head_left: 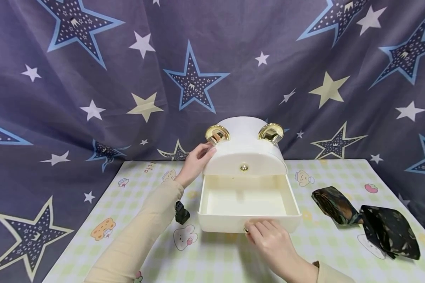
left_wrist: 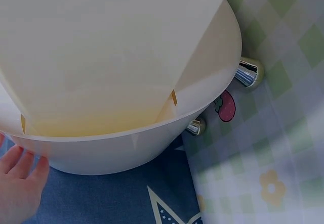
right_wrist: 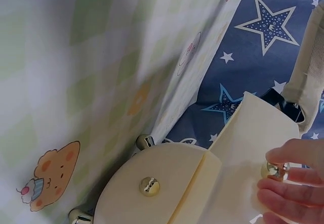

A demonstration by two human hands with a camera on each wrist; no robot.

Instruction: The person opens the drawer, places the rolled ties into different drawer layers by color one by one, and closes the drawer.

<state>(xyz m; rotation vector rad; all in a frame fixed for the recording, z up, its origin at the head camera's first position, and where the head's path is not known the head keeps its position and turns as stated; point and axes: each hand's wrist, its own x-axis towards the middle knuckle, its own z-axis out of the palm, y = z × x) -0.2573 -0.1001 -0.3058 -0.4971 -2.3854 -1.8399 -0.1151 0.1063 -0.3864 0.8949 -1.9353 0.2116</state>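
Note:
A white storage box [head_left: 244,137] with a rounded top and two gold, ear-like discs stands on the table, its drawer [head_left: 249,198] pulled out toward me. Nothing lies inside the drawer. My right hand [head_left: 270,243] pinches the drawer's gold knob [right_wrist: 276,170] between thumb and fingers. On the box's upper left side, just below the left gold disc [head_left: 217,134], my left hand [head_left: 197,161] rests with its fingers extended. The left wrist view shows those fingers [left_wrist: 20,164] against the box's curved wall [left_wrist: 101,155].
Dark patterned folded bundles [head_left: 389,232] lie on the right of the checked tablecloth [head_left: 109,204]. A small black object [head_left: 181,213] sits left of the drawer, beside my left forearm. Behind the table hangs a star-patterned curtain [head_left: 233,35]. Gold feet [left_wrist: 249,73] carry the box.

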